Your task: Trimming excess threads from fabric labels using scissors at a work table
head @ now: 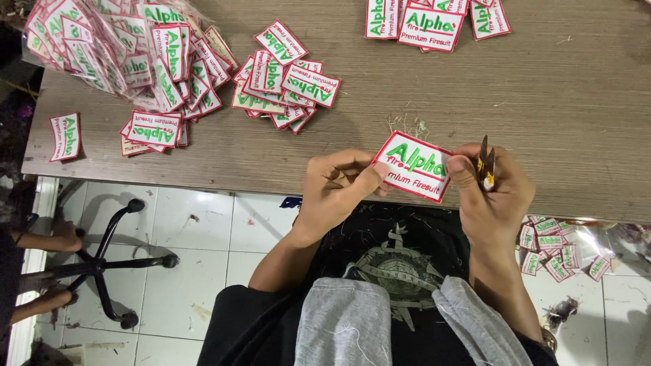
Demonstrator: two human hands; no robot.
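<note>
Head view, looking down over the front edge of a grey-brown wood-grain worktop [542,102]. The left hand [336,193] pinches the left end of a white rectangular embroidered patch with red border and green lettering [413,166]; the fingers curl under it, so their tips are hidden. The right hand [491,193] grips the patch's right end with the thumb on top and is also closed on a small dark thread snip with yellow markings [485,166], its point upward; the handle is hidden in the palm. The patch is held just above the worktop's near edge, its long axis running left to right and tilted down to the right, lettered face up. Like patches lie in a heap inside a clear plastic bag [115,47] at top left, a loose pile [281,78] at centre, a stack [434,20] cut off by the top edge, and a scatter on the white tiled floor [556,254] at lower right.
</note>
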